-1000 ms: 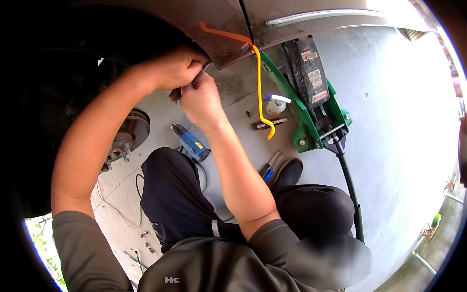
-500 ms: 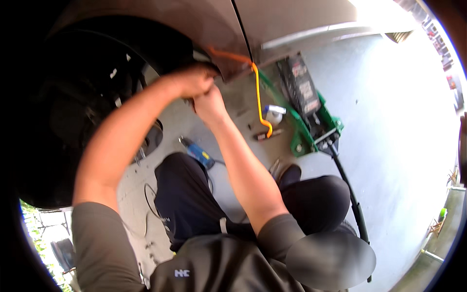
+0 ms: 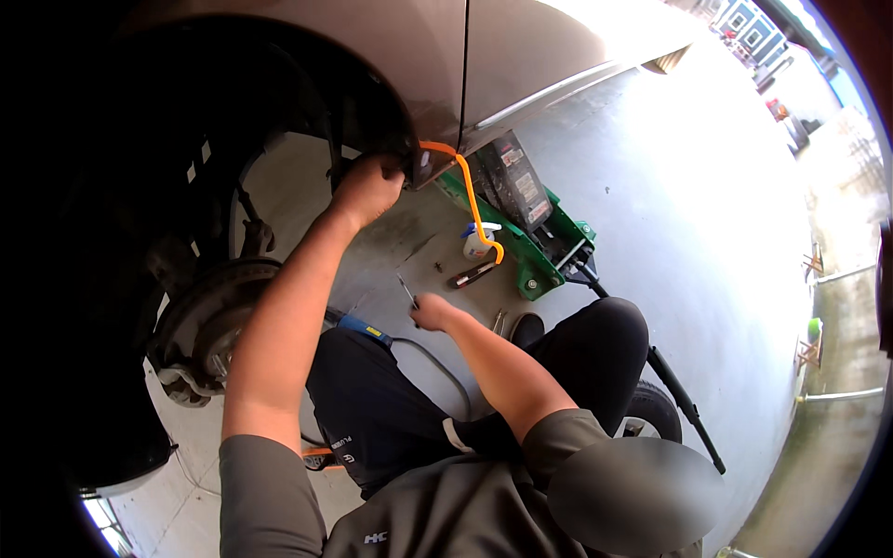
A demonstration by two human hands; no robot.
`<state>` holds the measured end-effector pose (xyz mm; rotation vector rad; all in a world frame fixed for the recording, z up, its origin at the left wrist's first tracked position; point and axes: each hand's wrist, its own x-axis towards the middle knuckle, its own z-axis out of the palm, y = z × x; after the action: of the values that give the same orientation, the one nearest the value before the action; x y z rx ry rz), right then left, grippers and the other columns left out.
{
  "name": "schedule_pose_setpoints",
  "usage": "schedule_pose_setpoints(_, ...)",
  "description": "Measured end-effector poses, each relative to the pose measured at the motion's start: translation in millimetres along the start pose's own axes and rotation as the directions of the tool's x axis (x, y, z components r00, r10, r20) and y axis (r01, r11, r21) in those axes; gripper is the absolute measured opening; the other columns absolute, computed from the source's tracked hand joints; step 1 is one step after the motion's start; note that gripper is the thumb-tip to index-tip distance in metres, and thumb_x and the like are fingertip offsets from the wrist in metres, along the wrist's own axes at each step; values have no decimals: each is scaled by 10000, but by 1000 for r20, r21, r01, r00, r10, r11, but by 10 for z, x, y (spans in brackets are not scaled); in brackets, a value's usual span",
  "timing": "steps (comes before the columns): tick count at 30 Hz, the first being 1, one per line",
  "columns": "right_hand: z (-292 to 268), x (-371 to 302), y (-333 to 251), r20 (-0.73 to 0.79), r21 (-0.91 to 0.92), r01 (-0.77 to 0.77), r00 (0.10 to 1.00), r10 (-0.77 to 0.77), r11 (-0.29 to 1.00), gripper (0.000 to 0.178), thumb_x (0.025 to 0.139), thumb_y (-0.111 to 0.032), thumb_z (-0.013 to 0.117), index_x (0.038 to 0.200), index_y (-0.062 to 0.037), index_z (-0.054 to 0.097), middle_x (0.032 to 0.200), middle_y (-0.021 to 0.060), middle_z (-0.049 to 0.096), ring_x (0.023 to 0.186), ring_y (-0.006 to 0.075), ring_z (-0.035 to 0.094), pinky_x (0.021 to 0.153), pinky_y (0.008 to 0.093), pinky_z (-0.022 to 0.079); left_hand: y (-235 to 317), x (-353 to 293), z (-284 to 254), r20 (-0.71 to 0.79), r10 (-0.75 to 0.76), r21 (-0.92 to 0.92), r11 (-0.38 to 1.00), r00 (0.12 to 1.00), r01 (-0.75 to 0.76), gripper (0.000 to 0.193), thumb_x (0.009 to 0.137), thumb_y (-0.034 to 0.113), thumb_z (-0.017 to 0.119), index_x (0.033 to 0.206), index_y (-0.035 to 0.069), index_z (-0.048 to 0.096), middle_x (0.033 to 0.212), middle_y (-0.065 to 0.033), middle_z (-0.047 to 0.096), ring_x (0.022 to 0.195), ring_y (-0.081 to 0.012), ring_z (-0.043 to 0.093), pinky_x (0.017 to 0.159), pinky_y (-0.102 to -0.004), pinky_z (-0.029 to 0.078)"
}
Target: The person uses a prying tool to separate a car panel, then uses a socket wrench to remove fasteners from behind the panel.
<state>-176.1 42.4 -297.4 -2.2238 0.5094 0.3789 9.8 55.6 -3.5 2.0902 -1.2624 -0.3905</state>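
Note:
My left hand (image 3: 369,191) is up at the rear lower corner of the car's wheel arch (image 3: 395,102), its fingers curled against the dark edge. What those fingers pinch is hidden. Lower down, above the floor, my right hand (image 3: 431,312) is closed round the dark handle of a screwdriver (image 3: 406,286), its thin metal shaft pointing up and away from me. An orange strip (image 3: 471,191) hangs from the body panel beside my left hand and bends down to the floor.
A green floor jack (image 3: 533,270) stands under the sill, its black handle (image 3: 674,395) reaching toward me. On the floor lie a blue power tool (image 3: 365,327), a dark-handled tool (image 3: 473,275) and a white bottle (image 3: 477,244). The brake disc (image 3: 219,312) is exposed at left.
Both hands were together at the arch corner. My right hand has come away, down toward me, with the screwdriver; my left stays at the arch. The view has shifted.

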Motion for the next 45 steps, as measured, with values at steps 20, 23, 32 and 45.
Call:
schedule_pose_setpoints(20,-3304,-2493,-296,-150,-393,-79,988,21,916,390,923,-347,583,1093,-41,756,1075,199,734,1032,371,682,928,447,523,127,136,615,-355,68,-245,956,932,-163,351,854,180,611,1068,-95,655,1011,-232,725,986,-364,689,911,-403,505)
schedule_pose_setpoints(23,-3952,-2690,95,-376,-336,-168,926,31,927,361,928,-323,590,1105,-52,749,1100,195,727,1040,377,672,932,448,521,49,167,705,-278,50,-87,993,959,-77,360,877,212,621,1102,-69,646,1029,-217,718,1009,-351,682,919,-391,499)
schedule_pose_setpoints(32,-6361,-2038,1175,-847,-154,-144,528,-56,978,281,896,-189,588,1059,-27,748,1106,208,723,1074,383,668,961,428,525,326,42,690,-298,-107,-228,973,949,38,261,929,156,613,1033,-78,657,1039,-189,717,954,-290,660,929,-406,491)
schedule_pose_setpoints(45,-10516,-2149,879,-966,-229,-48,132,-221,972,636,828,-89,598,1442,28,479,1463,265,520,1406,396,447,1198,421,348,170,-184,794,-144,-805,-487,564,576,666,171,903,91,570,1024,-14,631,1036,-93,646,957,-217,609,907,-354,482)
